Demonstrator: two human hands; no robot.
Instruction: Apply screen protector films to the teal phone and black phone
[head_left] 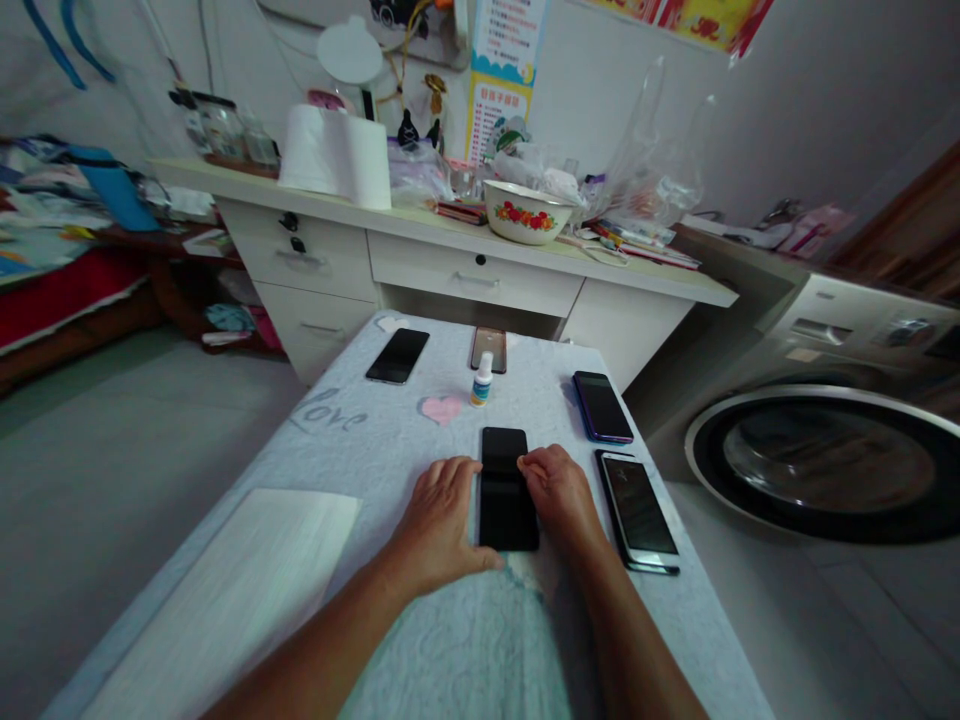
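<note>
Black phone (pixel 509 510) flat on tablecloth (pixel 390 450)

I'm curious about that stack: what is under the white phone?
A flat, dark object peeks out at the left and near edges of the white phone; the rest is covered.

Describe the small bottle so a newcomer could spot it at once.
Find the cloth-covered table before the white drawers. Look beyond the middle phone, just right of the pink heart. The small white bottle there, with its blue and yellow label, stands upright, while the phones lie flat.
</note>
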